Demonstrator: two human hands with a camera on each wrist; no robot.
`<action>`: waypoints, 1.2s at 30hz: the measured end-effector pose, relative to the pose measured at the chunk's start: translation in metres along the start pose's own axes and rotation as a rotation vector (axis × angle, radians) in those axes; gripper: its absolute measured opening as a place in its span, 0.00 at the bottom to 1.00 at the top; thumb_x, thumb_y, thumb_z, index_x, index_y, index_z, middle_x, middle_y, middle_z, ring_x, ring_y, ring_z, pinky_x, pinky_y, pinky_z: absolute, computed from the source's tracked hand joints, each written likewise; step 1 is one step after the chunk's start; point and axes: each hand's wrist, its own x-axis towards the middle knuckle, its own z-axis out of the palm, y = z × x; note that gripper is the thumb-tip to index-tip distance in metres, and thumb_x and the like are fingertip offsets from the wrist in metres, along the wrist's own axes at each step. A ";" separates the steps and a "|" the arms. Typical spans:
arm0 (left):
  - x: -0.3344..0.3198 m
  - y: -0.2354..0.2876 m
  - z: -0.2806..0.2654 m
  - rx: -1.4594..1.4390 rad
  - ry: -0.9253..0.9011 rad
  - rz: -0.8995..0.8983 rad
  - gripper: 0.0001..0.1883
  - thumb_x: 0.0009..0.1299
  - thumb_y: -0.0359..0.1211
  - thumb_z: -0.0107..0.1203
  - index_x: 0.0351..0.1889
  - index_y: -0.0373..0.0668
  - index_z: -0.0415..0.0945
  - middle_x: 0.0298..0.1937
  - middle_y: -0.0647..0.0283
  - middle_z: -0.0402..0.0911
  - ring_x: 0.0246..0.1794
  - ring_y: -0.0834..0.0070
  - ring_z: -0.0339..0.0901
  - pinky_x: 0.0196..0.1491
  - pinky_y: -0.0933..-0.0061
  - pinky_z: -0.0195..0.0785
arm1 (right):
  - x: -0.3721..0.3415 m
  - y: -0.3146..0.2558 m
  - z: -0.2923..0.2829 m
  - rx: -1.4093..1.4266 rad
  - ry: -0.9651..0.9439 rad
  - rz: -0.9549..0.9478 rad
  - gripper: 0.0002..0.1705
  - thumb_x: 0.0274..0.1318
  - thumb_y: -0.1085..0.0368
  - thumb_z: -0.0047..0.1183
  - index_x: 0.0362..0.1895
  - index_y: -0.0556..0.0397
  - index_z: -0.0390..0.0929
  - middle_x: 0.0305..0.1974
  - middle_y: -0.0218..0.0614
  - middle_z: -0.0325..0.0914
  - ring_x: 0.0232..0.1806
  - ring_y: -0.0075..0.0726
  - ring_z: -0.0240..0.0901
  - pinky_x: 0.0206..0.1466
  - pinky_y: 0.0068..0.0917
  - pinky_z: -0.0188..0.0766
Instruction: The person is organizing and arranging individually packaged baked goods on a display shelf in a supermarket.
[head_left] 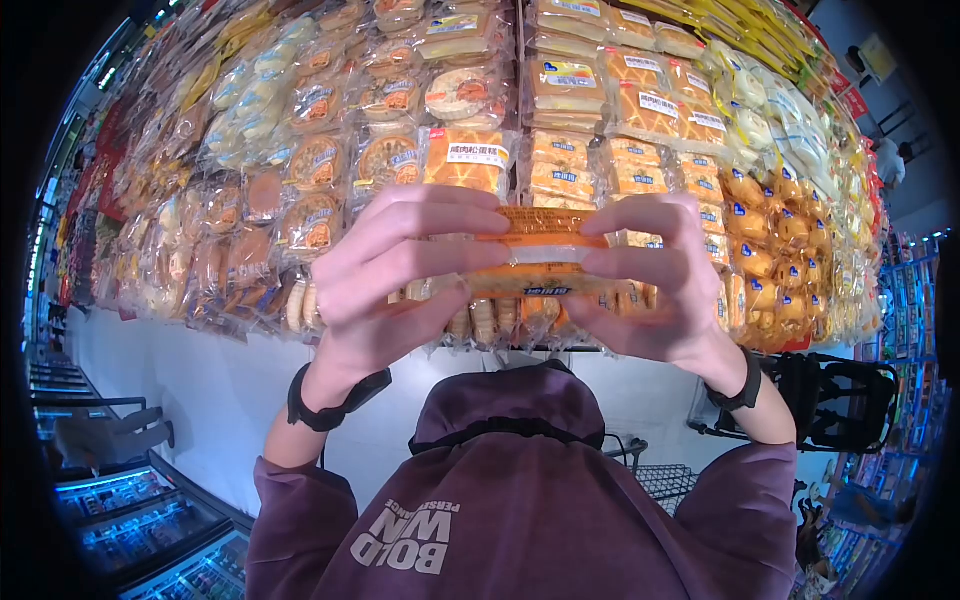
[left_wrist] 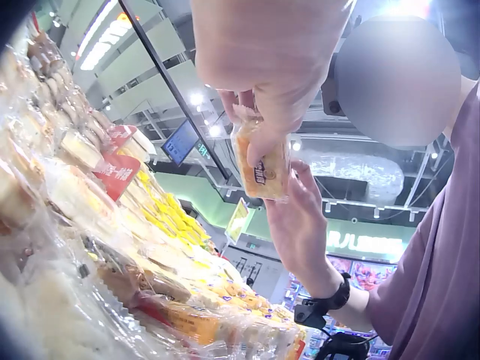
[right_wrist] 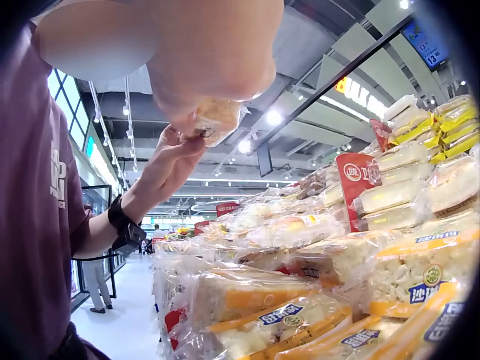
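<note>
Between both hands, a wrapped sachima (head_left: 545, 222) with an orange-and-clear wrapper is held level above the front of the display. My left hand (head_left: 395, 265) pinches its left end, fingers over the back and thumb below. At the other end my right hand (head_left: 660, 275) grips it the same way. Small print and a pale seam face up; a blue logo shows on the lower side. In the left wrist view the sachima (left_wrist: 262, 169) shows its pale front. The right wrist view shows only a corner of the sachima (right_wrist: 219, 120), the rest hidden behind my right hand.
Packaged cakes (head_left: 465, 160) fill the sloping display in rows, with more wrapped sachima (right_wrist: 412, 270) near its front edge. Red signs (right_wrist: 356, 187) stand among the packs. Behind me are a wire cart (head_left: 665, 482) and a black cart (head_left: 850, 405); chillers (head_left: 140, 520) line the left.
</note>
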 end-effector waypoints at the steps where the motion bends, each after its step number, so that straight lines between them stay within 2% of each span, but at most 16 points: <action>1: 0.001 0.002 0.000 0.062 -0.006 0.024 0.21 0.47 0.19 0.65 0.42 0.36 0.85 0.46 0.55 0.87 0.49 0.56 0.85 0.49 0.62 0.77 | 0.002 0.000 0.000 0.032 0.002 0.018 0.33 0.33 0.70 0.76 0.50 0.52 0.79 0.49 0.40 0.81 0.46 0.43 0.79 0.50 0.37 0.73; 4: -0.001 0.008 -0.001 0.199 -0.015 0.088 0.18 0.48 0.21 0.66 0.41 0.37 0.86 0.46 0.55 0.87 0.48 0.57 0.85 0.47 0.64 0.79 | 0.004 0.001 0.003 0.175 0.019 0.143 0.36 0.34 0.68 0.79 0.53 0.54 0.78 0.51 0.43 0.82 0.47 0.44 0.80 0.52 0.37 0.75; 6: -0.004 0.007 -0.001 0.224 -0.010 0.125 0.17 0.49 0.23 0.67 0.39 0.37 0.87 0.47 0.55 0.86 0.49 0.57 0.85 0.47 0.64 0.79 | -0.008 0.005 0.013 0.328 0.046 0.322 0.38 0.35 0.67 0.80 0.54 0.56 0.77 0.52 0.44 0.82 0.48 0.45 0.82 0.53 0.36 0.77; 7: -0.003 0.006 -0.001 0.222 -0.015 0.128 0.18 0.49 0.23 0.68 0.41 0.37 0.87 0.48 0.55 0.86 0.48 0.57 0.85 0.48 0.64 0.79 | -0.006 0.005 0.007 0.271 -0.011 0.304 0.36 0.37 0.68 0.79 0.55 0.58 0.77 0.52 0.45 0.82 0.48 0.44 0.83 0.53 0.35 0.79; 9: -0.001 0.004 -0.002 0.219 -0.026 0.130 0.21 0.50 0.24 0.70 0.45 0.38 0.86 0.49 0.54 0.86 0.48 0.56 0.85 0.49 0.63 0.79 | -0.005 0.009 0.007 0.268 -0.018 0.234 0.36 0.36 0.70 0.78 0.54 0.58 0.77 0.52 0.45 0.83 0.48 0.45 0.83 0.53 0.36 0.78; 12: 0.001 0.011 0.003 0.143 0.030 -0.071 0.27 0.51 0.25 0.74 0.51 0.37 0.83 0.51 0.53 0.85 0.49 0.56 0.85 0.50 0.62 0.79 | 0.001 0.012 0.003 0.200 -0.024 0.117 0.36 0.34 0.73 0.76 0.53 0.58 0.77 0.51 0.46 0.83 0.49 0.47 0.82 0.53 0.38 0.78; 13: 0.000 0.006 0.002 0.112 0.008 -0.045 0.28 0.51 0.26 0.76 0.53 0.37 0.82 0.51 0.52 0.85 0.50 0.56 0.85 0.51 0.62 0.79 | 0.002 0.012 0.002 0.168 -0.025 0.076 0.36 0.33 0.74 0.76 0.53 0.58 0.77 0.50 0.46 0.83 0.49 0.48 0.82 0.53 0.39 0.78; 15: -0.004 -0.005 -0.001 0.049 -0.038 0.004 0.32 0.50 0.27 0.78 0.55 0.36 0.80 0.51 0.51 0.85 0.50 0.56 0.84 0.51 0.61 0.78 | 0.001 0.012 0.005 0.191 -0.015 0.075 0.36 0.31 0.75 0.75 0.51 0.58 0.77 0.50 0.47 0.83 0.49 0.48 0.81 0.52 0.40 0.77; 21: -0.001 0.005 0.004 -0.098 0.042 -0.111 0.31 0.49 0.27 0.76 0.54 0.36 0.80 0.52 0.53 0.85 0.48 0.57 0.83 0.51 0.60 0.76 | 0.000 0.010 0.016 0.128 -0.046 0.175 0.38 0.27 0.77 0.73 0.51 0.55 0.73 0.50 0.44 0.82 0.50 0.47 0.79 0.55 0.39 0.74; 25: 0.011 0.016 0.010 -0.009 -0.102 -0.060 0.33 0.50 0.26 0.74 0.58 0.36 0.80 0.52 0.56 0.85 0.48 0.59 0.81 0.51 0.61 0.74 | -0.002 0.005 0.022 0.146 -0.111 0.260 0.40 0.24 0.76 0.73 0.51 0.54 0.72 0.51 0.40 0.81 0.51 0.48 0.77 0.57 0.38 0.72; 28: 0.011 0.014 0.013 -0.040 -0.066 -0.037 0.33 0.50 0.26 0.74 0.57 0.37 0.80 0.51 0.56 0.84 0.48 0.60 0.82 0.51 0.61 0.75 | -0.005 0.004 0.022 0.180 -0.135 0.303 0.39 0.25 0.76 0.74 0.50 0.54 0.72 0.52 0.39 0.80 0.52 0.46 0.77 0.57 0.38 0.72; 31: 0.003 0.013 0.008 -0.048 -0.040 -0.134 0.33 0.49 0.26 0.75 0.57 0.37 0.80 0.51 0.56 0.84 0.48 0.61 0.82 0.51 0.62 0.76 | -0.005 -0.001 0.019 0.217 -0.085 0.388 0.40 0.28 0.76 0.75 0.52 0.54 0.71 0.50 0.40 0.81 0.52 0.44 0.77 0.56 0.38 0.73; 34: 0.000 0.005 -0.003 0.031 -0.084 -0.183 0.36 0.48 0.28 0.79 0.57 0.36 0.77 0.47 0.57 0.86 0.47 0.62 0.84 0.48 0.65 0.79 | -0.011 0.008 0.017 0.331 0.004 0.337 0.43 0.29 0.74 0.78 0.55 0.54 0.70 0.47 0.40 0.81 0.51 0.44 0.79 0.54 0.38 0.74; 36: -0.006 -0.003 -0.003 0.021 -0.099 -0.153 0.34 0.48 0.27 0.78 0.56 0.36 0.78 0.48 0.57 0.85 0.48 0.61 0.84 0.50 0.63 0.79 | -0.004 0.008 0.012 0.287 -0.023 0.229 0.44 0.29 0.74 0.79 0.56 0.54 0.69 0.46 0.40 0.82 0.48 0.44 0.80 0.53 0.37 0.75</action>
